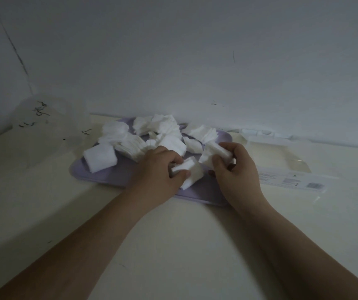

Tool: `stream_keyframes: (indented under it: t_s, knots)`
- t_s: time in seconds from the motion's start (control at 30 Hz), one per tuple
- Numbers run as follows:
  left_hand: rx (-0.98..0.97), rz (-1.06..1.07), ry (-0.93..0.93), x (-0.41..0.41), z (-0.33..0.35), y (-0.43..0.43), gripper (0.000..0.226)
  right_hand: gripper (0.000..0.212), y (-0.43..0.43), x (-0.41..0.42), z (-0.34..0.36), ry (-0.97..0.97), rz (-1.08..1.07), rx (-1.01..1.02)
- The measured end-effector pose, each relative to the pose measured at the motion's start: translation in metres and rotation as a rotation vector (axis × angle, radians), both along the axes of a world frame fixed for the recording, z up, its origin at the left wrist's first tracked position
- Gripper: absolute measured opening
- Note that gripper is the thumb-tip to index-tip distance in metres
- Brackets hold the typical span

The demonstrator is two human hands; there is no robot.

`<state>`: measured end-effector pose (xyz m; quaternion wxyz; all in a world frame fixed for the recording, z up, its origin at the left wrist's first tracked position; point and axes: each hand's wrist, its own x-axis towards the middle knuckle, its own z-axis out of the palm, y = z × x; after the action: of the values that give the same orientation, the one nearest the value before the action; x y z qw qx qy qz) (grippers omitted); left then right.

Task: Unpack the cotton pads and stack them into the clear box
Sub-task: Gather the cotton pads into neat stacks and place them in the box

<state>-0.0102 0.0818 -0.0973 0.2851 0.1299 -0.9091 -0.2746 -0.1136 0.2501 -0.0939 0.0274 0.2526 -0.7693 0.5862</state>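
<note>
Cotton pads (165,131) lie in a loose heap on a lilac tray (100,174) on the tabletop (173,234). Over the tray's near side, the left hand (158,169) pinches a small stack (186,169) of them between thumb and fingers. Just beside it, the right hand (236,167) curls round another bunch (212,154). A clear box (277,156) sits right of the tray, and a crumpled clear bag (50,126) lies to the left.

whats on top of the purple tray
Loose cotton pads lie heaped on the purple tray; the left hand and right hand each grip a few. The tray surface beneath is hidden.
</note>
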Motion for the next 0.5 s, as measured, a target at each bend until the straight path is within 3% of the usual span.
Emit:
stream_keyframes:
  t_s: [0.3,0.5]
  knots:
    - [-0.2,-0.068,0.113,0.005,0.011,0.007,0.015,0.027,0.001,-0.002,-0.001,0.001,-0.018,-0.016]
    - [0.383,-0.062,0.117,0.009,0.029,0.008,0.027,0.026,0.002,-0.001,0.001,-0.044,-0.029,-0.038]
